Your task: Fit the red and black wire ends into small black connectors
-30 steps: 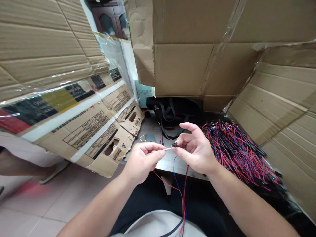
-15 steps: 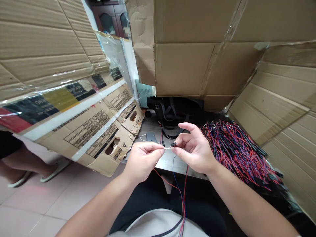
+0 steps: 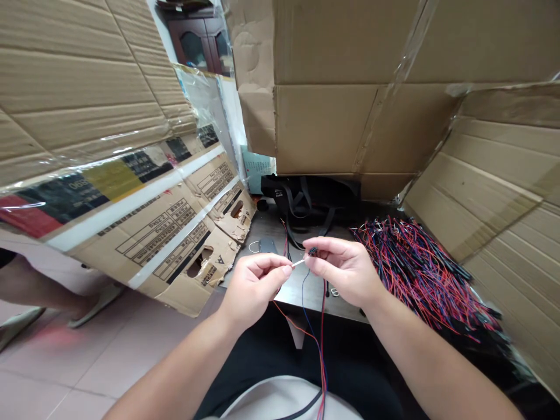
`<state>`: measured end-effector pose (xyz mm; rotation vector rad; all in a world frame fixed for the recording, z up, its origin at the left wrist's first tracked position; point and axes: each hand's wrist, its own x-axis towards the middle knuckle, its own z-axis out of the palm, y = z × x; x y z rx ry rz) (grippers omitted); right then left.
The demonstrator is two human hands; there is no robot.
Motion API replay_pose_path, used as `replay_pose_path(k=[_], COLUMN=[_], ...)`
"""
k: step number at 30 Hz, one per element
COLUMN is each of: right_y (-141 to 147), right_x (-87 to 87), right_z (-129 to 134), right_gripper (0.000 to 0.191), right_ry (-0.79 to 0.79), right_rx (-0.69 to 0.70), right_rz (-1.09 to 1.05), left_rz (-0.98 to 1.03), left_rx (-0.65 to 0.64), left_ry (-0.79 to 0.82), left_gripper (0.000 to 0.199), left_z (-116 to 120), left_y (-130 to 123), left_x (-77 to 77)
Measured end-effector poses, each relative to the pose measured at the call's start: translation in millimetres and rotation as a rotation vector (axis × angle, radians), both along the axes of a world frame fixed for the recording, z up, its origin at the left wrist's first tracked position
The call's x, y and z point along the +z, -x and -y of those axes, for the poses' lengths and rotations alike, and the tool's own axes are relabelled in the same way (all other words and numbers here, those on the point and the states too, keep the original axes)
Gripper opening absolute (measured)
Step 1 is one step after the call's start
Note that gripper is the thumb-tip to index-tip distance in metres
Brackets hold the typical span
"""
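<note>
My left hand (image 3: 256,284) pinches a thin pale wire end (image 3: 298,263) between thumb and fingertips. My right hand (image 3: 343,270) holds a small black connector housing (image 3: 312,251) in its fingertips, and the pale end points toward this housing, nearly touching it. Thin red and blue wires (image 3: 321,350) hang from the connector down past my lap. A large bundle of red, blue and black wires with black ends (image 3: 420,274) lies to the right of my right hand.
The hands are over a grey tabletop (image 3: 301,289) holding a small grey device (image 3: 266,245) and a black bag (image 3: 306,195). Cardboard sheets (image 3: 144,233) and boxes (image 3: 350,128) crowd both sides and the back. Another person's legs (image 3: 44,291) stand on the tiled floor at left.
The connector and right hand have shifted slightly right, and the hands sit a little closer together. The other person's legs have moved slightly on the floor.
</note>
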<state>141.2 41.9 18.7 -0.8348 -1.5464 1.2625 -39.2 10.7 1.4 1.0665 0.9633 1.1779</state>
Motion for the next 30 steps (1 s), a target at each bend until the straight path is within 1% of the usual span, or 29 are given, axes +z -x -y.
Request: replay_pose_path(k=[2, 5, 8, 9, 10, 11, 12, 13, 14, 16, 17, 18, 20, 22, 24, 25, 27, 30], right_y=[0, -1, -1, 0, 1, 2, 3, 3, 2, -6, -13, -22, -46, -73, -100, -112, -130, -143], right_x=[2.5, 11.3, 27.8, 34.5, 41.4, 48.2, 54.7, 60.7, 66.2, 75.6, 79.6, 82.9, 86.7, 85.9, 79.9, 75.0, 61.9, 35.8], right_z=[-3, -7, -10, -11, -12, -14, -17, -20, -24, -32, -36, -39, -46, -54, -66, -74, -91, -117], right_gripper=[0.01, 0.006, 0.006, 0.005, 0.006, 0.006, 0.008, 0.009, 0.011, 0.014, 0.015, 0.016, 0.018, 0.022, 0.022, 0.021, 0.021, 0.021], right_ry=[-0.012, -0.086, -0.12, -0.106, -0.084, -0.057, -0.033, -0.013, 0.001, 0.029, 0.042, 0.057, 0.071, 0.069, 0.059, 0.077, 0.201, 0.354], right_rx=[0.005, -0.019, -0.033, -0.018, 0.009, 0.038, 0.057, 0.062, 0.05, -0.025, -0.078, -0.126, -0.219, -0.333, -0.481, -0.558, -0.707, -0.749], right_rz=[0.021, -0.039, -0.176, -0.237, -0.298, -0.355, -0.403, -0.439, -0.461, -0.471, -0.467, -0.459, -0.486, -0.531, -0.452, -0.379, -0.152, 0.085], left_rz=[-0.016, -0.059, -0.087, -0.071, -0.045, -0.01, 0.024, 0.052, 0.079, 0.131, 0.161, 0.191, 0.246, 0.266, 0.251, 0.238, 0.218, 0.206], left_rx=[0.009, 0.06, 0.11, 0.113, 0.097, 0.058, -0.013, -0.115, -0.236, -0.466, -0.554, -0.616, -0.678, -0.703, -0.716, -0.719, -0.721, -0.732], left_ry=[-0.026, -0.053, -0.164, -0.216, -0.263, -0.297, -0.305, -0.288, -0.243, -0.111, -0.038, 0.032, 0.136, 0.198, 0.229, 0.241, 0.27, 0.317], left_gripper=[0.023, 0.025, 0.023, 0.024, 0.03, 0.041, 0.052, 0.06, 0.064, 0.062, 0.059, 0.056, 0.052, 0.051, 0.049, 0.048, 0.046, 0.042], left_z=[-1, -4, -9, -11, -12, -13, -14, -13, -12, -7, -3, 1, 9, 16, 20, 21, 21, 18], left_y=[0, -3, -10, -13, -18, -23, -28, -34, -40, -52, -58, -63, -72, -78, -83, -85, -90, -102], left_x=[0.0, 6.3, 14.2, 15.4, 15.4, 14.2, 12.0, 9.0, 5.4, -2.5, -6.6, -10.5, -18.2, -25.8, -33.5, -37.4, -44.2, -50.8])
